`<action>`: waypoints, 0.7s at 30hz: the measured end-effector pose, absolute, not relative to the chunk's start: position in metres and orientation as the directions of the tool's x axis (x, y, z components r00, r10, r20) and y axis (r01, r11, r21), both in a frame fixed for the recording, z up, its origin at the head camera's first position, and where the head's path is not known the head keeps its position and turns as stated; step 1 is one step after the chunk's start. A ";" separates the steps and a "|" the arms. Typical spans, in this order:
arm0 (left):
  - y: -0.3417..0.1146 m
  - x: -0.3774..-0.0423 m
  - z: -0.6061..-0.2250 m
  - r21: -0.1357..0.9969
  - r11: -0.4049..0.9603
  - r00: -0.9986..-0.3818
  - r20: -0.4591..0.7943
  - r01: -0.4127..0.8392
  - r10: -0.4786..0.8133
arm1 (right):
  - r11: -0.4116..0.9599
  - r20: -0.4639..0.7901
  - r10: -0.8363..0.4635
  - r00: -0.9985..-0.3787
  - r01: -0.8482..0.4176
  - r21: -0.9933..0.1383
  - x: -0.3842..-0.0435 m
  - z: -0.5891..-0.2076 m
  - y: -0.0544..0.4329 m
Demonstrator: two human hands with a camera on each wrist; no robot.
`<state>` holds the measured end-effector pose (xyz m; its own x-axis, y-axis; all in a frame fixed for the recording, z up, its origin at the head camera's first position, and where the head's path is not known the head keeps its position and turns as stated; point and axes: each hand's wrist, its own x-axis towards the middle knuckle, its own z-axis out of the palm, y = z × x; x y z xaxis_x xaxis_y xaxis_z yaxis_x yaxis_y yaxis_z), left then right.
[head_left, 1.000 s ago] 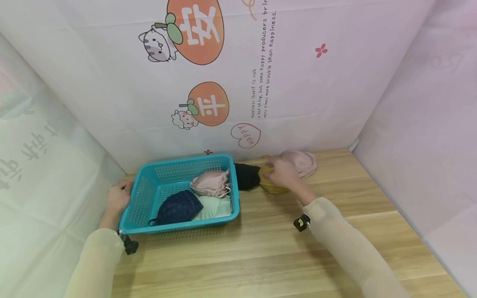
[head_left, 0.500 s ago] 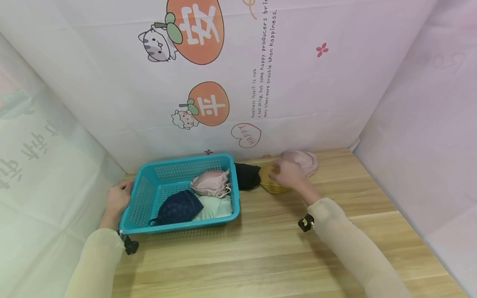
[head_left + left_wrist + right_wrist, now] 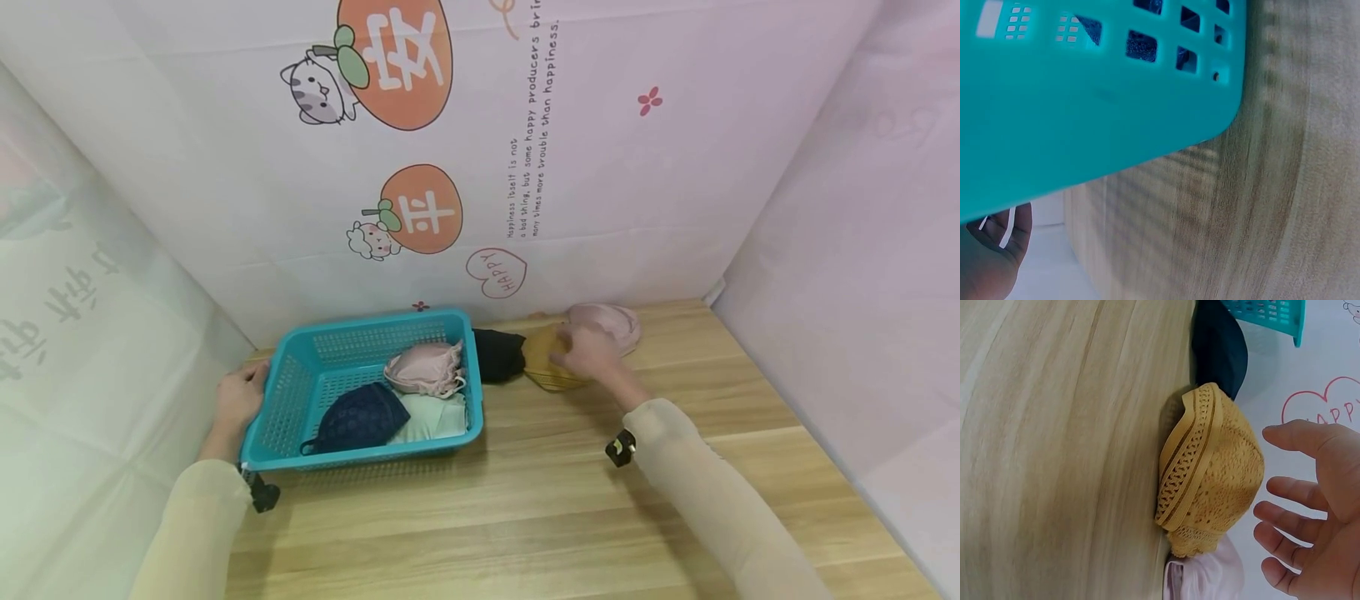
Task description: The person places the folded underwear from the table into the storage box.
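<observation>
My left hand [image 3: 238, 398] holds the left rim of a turquoise plastic basket [image 3: 255, 454]; in the left wrist view its fingers [image 3: 1020, 228] curve up against the basket's edge. Inside the basket lie a navy bra [image 3: 360, 417], a pink ruffled bra [image 3: 423, 369] and a pale green garment [image 3: 431, 418]. My right hand [image 3: 592, 354] hovers over a folded mustard lace bra [image 3: 1216, 465], fingers spread and relaxed, with a gap to the lace in the right wrist view. A black folded bra [image 3: 500, 356] and a pale pink one [image 3: 611, 323] lie on either side of the mustard one.
The row of bras lies along the back of a wooden table [image 3: 525, 500], against a printed white sheet [image 3: 600, 208]. White sheets also hang at the left and right. The basket's right wall [image 3: 474, 392] stands close beside the black bra.
My right hand has drawn a little to the right, uncovering more of the mustard bra, which has stayed in place. My left hand and the basket have not moved.
</observation>
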<state>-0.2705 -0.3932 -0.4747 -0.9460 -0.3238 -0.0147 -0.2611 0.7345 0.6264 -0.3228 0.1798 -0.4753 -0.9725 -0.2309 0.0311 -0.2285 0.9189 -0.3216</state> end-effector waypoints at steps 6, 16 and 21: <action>-0.395 -0.272 -0.476 0.627 0.733 -0.948 -0.031 -0.264 -0.316 | 0.918 0.009 -0.200 -0.980 -0.191 -0.346 -0.325 -0.480 0.184; -0.393 -0.271 -0.474 0.618 0.742 -0.946 -0.008 -0.260 -0.325 | 0.928 -0.040 -0.134 -0.990 -0.111 -0.356 -0.330 -0.496 0.189; -0.394 -0.270 -0.474 0.624 0.740 -0.947 -0.001 -0.251 -0.320 | 0.940 -0.058 -0.123 -0.991 -0.098 -0.326 -0.332 -0.501 0.188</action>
<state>-0.2702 -0.3937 -0.4738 -0.9474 -0.3199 -0.0013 -0.2508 0.7402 0.6238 -0.3318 0.1881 -0.5010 -0.9907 -0.1233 -0.0576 -0.0981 0.9403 -0.3260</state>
